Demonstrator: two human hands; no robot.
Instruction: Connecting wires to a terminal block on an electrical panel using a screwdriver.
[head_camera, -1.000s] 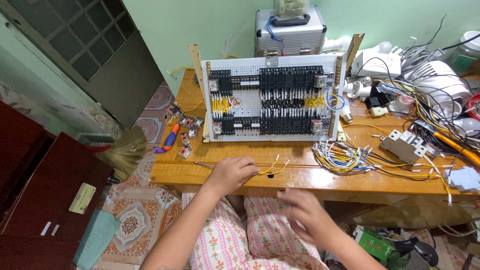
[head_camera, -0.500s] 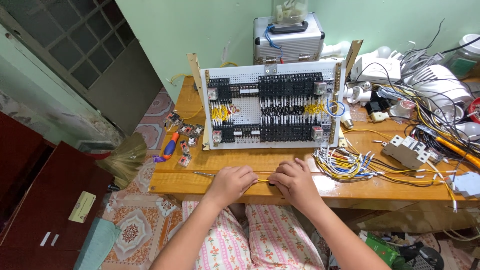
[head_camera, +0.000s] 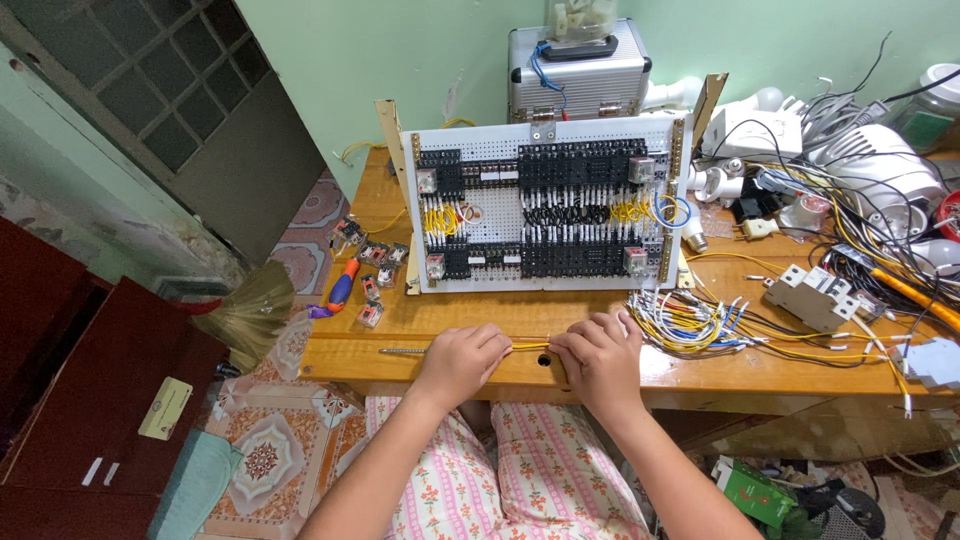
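Between both hands (head_camera: 530, 358), yellow wire (head_camera: 530, 346)

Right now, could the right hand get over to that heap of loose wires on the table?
Probably yes. The right hand pinches a yellow wire with the left hand, and the wire bundle lies just beside it on the wooden table, nothing between them.

I'm wearing the only camera on my head, and it's looking steeply down and forward over my lap at the wooden table (head_camera: 440, 330). It's sitting fairly close, taking in my left hand (head_camera: 462, 362), my right hand (head_camera: 600, 358) and the wiring board (head_camera: 545, 215) facing me.
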